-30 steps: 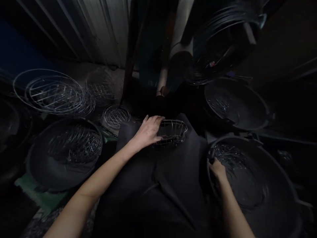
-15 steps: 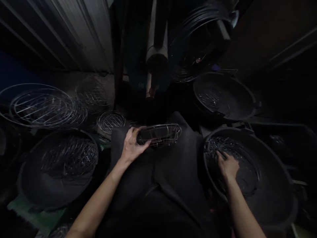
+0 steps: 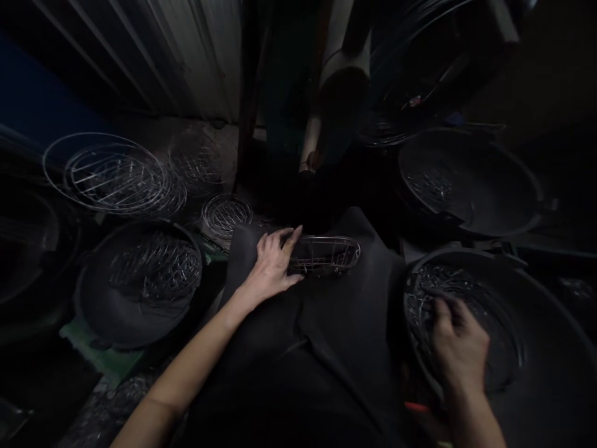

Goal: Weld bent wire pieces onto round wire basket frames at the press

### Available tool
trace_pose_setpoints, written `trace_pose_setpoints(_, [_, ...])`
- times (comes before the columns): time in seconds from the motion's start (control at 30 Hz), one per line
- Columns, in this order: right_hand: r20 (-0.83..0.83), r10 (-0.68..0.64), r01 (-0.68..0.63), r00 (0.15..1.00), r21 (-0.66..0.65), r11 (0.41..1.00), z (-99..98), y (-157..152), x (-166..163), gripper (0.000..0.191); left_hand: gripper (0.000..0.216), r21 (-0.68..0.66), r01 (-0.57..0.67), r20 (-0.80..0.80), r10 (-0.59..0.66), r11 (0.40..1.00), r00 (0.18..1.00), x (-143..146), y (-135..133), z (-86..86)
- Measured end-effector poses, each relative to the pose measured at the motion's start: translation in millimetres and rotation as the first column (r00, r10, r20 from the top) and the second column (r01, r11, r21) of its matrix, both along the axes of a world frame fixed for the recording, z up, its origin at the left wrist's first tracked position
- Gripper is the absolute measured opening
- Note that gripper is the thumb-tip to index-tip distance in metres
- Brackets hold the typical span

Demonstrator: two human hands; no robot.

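A left hand [image 3: 275, 264] grips the near end of a small oval wire basket [image 3: 326, 255], fingers spread over the top wires and thumb along the lower side, as the basket rests on a dark apron [image 3: 321, 348] across the person's lap. The right hand [image 3: 459, 342] reaches down inside a black rubber tub [image 3: 555, 348], its fingers [image 3: 441, 308] curled among loose wire pieces [image 3: 433, 292]; the dim light leaves it uncertain whether they have closed on a piece.

The basket looks light and springy, its thin metal bars likely stiff individually but able to flex as a frame, and probably slick to the touch. The firmest hold appears to be at the end hoop or along the rim, where wires join, rather than on a single open bar. The loose wires in the tub may tangle and are likely to snag if lifted in a bunch.

Another black tub [image 3: 105, 323] holding wire mesh stands to the left on a green mat [image 3: 102, 354]. Beyond it, wire hoops [image 3: 112, 171] and a small round mesh piece [image 3: 227, 216] lie near a corrugated metal wall [image 3: 186, 56]. A third black tub [image 3: 471, 149] sits at upper right.
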State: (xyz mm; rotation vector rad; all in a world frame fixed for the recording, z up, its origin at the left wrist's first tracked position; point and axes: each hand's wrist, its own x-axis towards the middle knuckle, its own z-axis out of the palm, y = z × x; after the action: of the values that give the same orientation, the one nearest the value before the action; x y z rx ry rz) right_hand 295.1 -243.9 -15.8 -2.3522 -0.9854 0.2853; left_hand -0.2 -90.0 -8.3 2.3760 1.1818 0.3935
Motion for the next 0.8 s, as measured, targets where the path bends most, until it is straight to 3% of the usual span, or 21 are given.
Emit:
trace_pose_setpoints(0.1, [0.031, 0.230, -0.232, 0.973, 0.056, 0.971, -12.3, -1.7, -34.9, 0.041, 0.081, 0.030, -0.014, 0.002, 0.014, 0.999, 1.000, 6.2, -0.9, -2.7])
trace_pose_setpoints(0.2, [-0.015, 0.247, -0.246, 0.969, 0.028, 0.969, -36.5, -10.3, -59.7, 0.045, 0.071, 0.055, -0.016, 0.004, 0.016, 0.998, 1.000, 12.9, 2.9, -4.9])
trace_pose_setpoints(0.3, [-0.107, 0.278, -0.276, 0.955, 0.033, 0.961, -48.0, -20.3, -73.5, 0.035, 0.064, 0.052, 0.001, 0.043, -0.003, 0.999, 0.999, 12.3, 7.2, -6.2])
trace_pose_setpoints(0.43, [-0.061, 0.458, -0.450, 0.887, 0.112, 0.886, -33.1, -32.9, -79.6, 0.025, 0.057, 0.051, 0.041, 0.105, -0.047, 0.998, 0.993, 7.1, 13.3, -2.9])
trace_pose_setpoints(0.53, [0.115, 0.436, -0.448, 0.893, 0.128, 0.885, -22.1, -43.4, -75.1, 0.021, 0.057, 0.102, 0.047, 0.130, -0.060, 0.994, 0.990, 5.2, 21.1, 6.1])
trace_pose_setpoints(0.6, [0.178, 0.444, -0.466, 0.878, 0.111, 0.878, -25.1, -48.2, -70.0, 0.024, 0.057, 0.137, 0.023, 0.134, -0.042, 0.990, 0.990, 5.6, 28.2, 12.8])
trace_pose_setpoints(0.7, [0.082, 0.540, -0.546, 0.837, 0.095, 0.832, -36.4, -43.7, -65.9, 0.027, 0.056, 0.171, 0.023, 0.130, -0.046, 0.985, 0.990, 7.1, 39.0, 19.6])
trace_pose_setpoints(0.8, [-0.057, 0.394, -0.382, 0.917, 0.153, 0.911, -27.4, -17.4, -71.2, 0.028, 0.056, 0.205, 0.055, 0.126, -0.082, 0.977, 0.989, 8.3, 46.0, 22.8])
